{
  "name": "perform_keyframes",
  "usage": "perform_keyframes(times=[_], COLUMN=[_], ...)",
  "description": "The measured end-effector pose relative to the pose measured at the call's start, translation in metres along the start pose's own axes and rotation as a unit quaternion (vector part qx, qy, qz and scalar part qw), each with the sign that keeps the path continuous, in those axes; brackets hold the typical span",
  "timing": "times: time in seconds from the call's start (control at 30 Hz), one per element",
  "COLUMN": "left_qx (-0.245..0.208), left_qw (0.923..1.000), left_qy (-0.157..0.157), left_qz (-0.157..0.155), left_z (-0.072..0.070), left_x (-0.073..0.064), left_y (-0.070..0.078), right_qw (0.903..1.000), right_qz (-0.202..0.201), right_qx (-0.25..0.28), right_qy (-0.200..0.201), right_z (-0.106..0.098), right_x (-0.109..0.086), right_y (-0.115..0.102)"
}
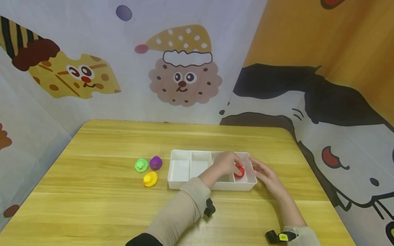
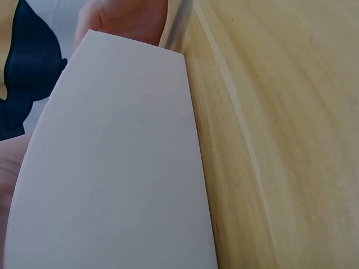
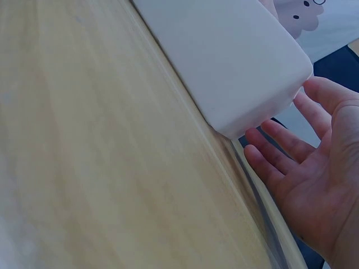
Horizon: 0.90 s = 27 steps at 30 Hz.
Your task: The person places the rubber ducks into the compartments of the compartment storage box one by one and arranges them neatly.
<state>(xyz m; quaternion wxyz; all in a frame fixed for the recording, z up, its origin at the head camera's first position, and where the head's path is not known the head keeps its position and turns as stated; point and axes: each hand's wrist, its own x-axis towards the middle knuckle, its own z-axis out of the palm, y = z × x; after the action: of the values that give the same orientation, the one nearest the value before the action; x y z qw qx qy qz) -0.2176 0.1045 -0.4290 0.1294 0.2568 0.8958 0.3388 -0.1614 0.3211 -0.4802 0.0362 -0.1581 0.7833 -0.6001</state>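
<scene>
A white box with several compartments in a row rests on the table. My left hand reaches over it from the front and holds a small round red toy low in the rightmost compartment; the fingers partly cover the toy. At the box's right end is my right hand, its fingertips against the outer wall and the fingers loosely extended. In the left wrist view the box's front wall hides most of the left hand.
Left of the box three rubber ducks sit close together: a green duck, a purple duck and a yellow duck. The wooden table backs onto a cartoon-printed curtain.
</scene>
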Motion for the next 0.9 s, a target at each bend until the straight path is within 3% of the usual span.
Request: perform_keyframes(times=[0.2, 0.47, 0.9], left_qx=[-0.004, -0.084, -0.146], left_qw=[0.9998, 0.9961, 0.9862], left_qy=[0.003, 0.024, 0.054], left_qz=[0.019, -0.002, 0.057], left_z=[-0.003, -0.012, -0.028], left_x=[-0.002, -0.011, -0.036], left_y=[-0.002, -0.004, -0.008], right_qw=[1.0000, 0.9999, 0.9999], right_qz=[0.004, 0.007, 0.013], right_qx=[-0.002, -0.002, 0.000], right_qy=[0.003, 0.007, 0.008], right_z=[0.001, 0.001, 0.001], right_x=[-0.001, 0.000, 0.000], right_y=[-0.002, -0.002, -0.001])
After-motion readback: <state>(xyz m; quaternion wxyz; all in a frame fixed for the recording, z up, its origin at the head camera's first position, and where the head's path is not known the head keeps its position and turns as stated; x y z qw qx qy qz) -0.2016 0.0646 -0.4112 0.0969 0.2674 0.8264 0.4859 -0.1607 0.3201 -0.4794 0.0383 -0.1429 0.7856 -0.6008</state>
